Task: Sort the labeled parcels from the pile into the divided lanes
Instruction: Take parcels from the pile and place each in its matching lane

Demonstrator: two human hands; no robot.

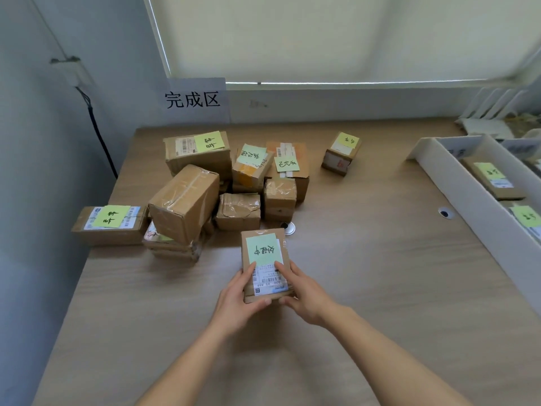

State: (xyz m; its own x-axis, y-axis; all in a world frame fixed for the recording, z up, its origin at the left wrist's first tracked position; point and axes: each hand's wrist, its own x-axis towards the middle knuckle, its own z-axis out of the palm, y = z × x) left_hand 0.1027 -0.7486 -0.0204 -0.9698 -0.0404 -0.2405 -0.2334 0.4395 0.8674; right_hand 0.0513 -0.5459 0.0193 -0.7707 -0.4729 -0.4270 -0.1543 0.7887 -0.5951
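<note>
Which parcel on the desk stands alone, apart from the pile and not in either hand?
The small parcel near the desk's far edge, right of the pile, topped by a yellow-green note; it touches no other box.

It looked like a small parcel-sorting office. Taped cardboard parcels (205,183) crowded a wooden desk (366,259) beside white divided lanes (474,200). A printed wall sign (193,99) hung behind.

- The lanes (456,183) run off the right edge; only two lanes show in part.
- The nearer lane parcel (527,218) is cut by the right edge.
- The white rack (494,105) at far right is blurred.
- The bottom parcels (172,244) of the pile lie mostly hidden under a tilted box (184,202).
- The held parcel (265,263) has its near corners covered by the left hand (238,297) and right hand (304,294); its label print is too small to read.
- Both forearms leave the bottom edge.
</note>
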